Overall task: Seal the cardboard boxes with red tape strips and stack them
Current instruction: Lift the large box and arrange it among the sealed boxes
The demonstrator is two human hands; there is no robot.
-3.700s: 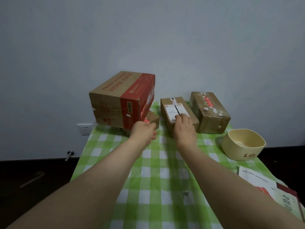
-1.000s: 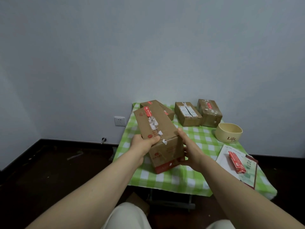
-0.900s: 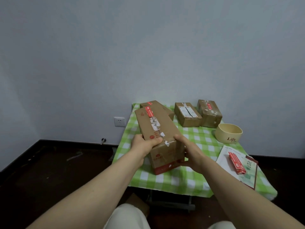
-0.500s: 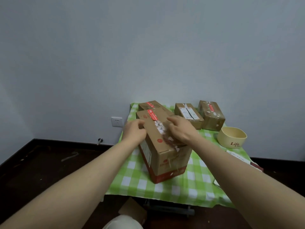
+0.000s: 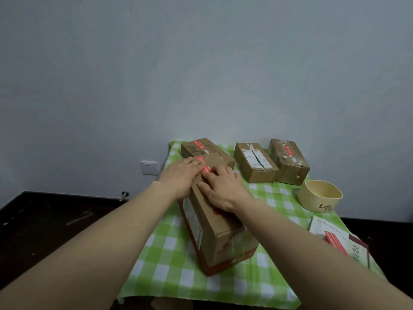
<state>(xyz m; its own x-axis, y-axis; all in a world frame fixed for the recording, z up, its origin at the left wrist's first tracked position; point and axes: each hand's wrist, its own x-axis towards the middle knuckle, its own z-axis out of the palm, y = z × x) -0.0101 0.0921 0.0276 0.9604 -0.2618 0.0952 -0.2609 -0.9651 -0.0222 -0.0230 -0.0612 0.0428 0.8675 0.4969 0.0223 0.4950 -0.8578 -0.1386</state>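
Hands lie side by side on top of the long cardboard box [image 5: 232,245]. The left hand [image 5: 181,175] lies flat, its straight fingers touching the red tape strip [image 5: 201,161] near the box's far end. The right hand [image 5: 223,190] presses down just beside it, fingers spread and slightly bent, gripping nothing.

The green checked tablecloth [image 5: 169,265] covers the table. The long box stands on it near the front edge, running away from the viewer. Three smaller boxes sit along the back: a left box [image 5: 201,147] just behind the long one, a middle box [image 5: 254,163] with white labels, and a right box [image 5: 288,161] touching it. A cream bowl [image 5: 320,195] marked "Life" stands at the right, and nearer lies a booklet [image 5: 357,253] with a spare red strip [image 5: 335,241] on it. A wall socket [image 5: 149,167] shows at left.
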